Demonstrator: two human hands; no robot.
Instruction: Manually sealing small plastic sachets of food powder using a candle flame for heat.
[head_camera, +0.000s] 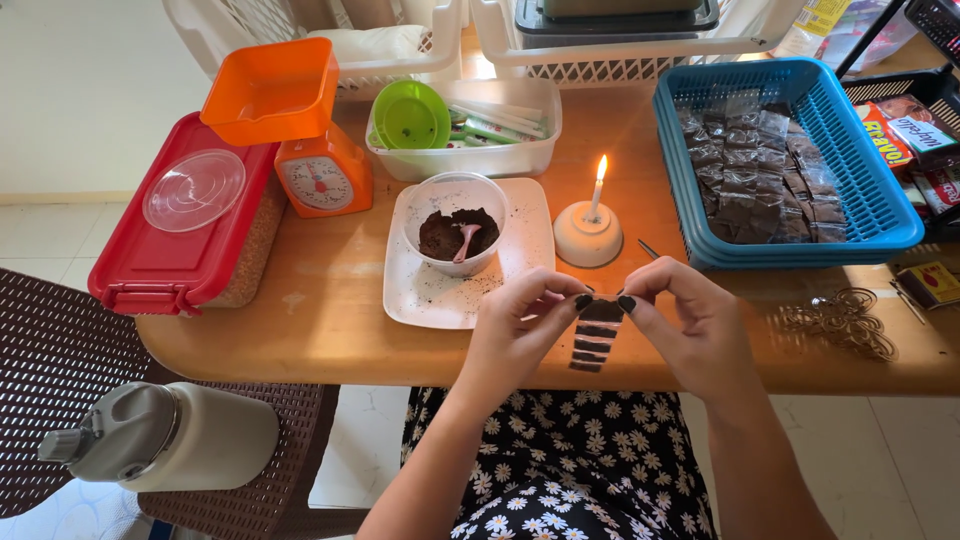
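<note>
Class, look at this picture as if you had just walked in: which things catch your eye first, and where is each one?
The lit candle stands in a white holder at the table's middle. Just in front of it, the left hand and right hand pinch a small clear packet of dark powder by its top at the table's near edge. At the far left an orange kitchen scale stands beside a red-lidded box, and a blue basket of filled packets sits at the right.

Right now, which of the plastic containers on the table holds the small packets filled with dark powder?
The blue basket at the right, lined with rows of filled packets. The red-lidded box is shut, and the clear tub holds a green funnel.
</note>
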